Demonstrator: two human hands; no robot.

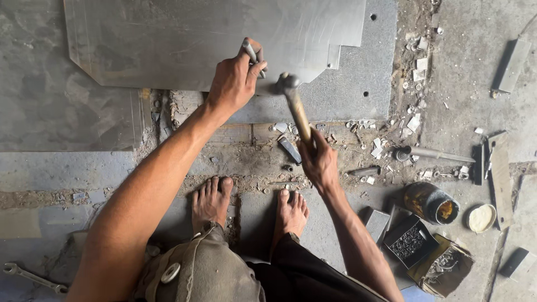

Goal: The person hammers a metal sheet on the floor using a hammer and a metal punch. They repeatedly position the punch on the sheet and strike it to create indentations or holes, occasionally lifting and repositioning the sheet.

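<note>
one dull grey metal sheet (196, 39); left hand (235, 81) grips a punch (253, 56) on it, right hand (318, 162) clamps a hammer (293, 103). right of the hammer, a jar (430, 202) holds yellowish stuff.

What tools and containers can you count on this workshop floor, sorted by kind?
Wooden-handled hammer, held in the right hand: 1
Thin metal punch, held in the left hand against the large grey metal sheet: 1
Steel open-ended wrench: 1
Dark round jar lying on its side: 1
Small black box of tiny metal parts: 1
Total: 5
</note>
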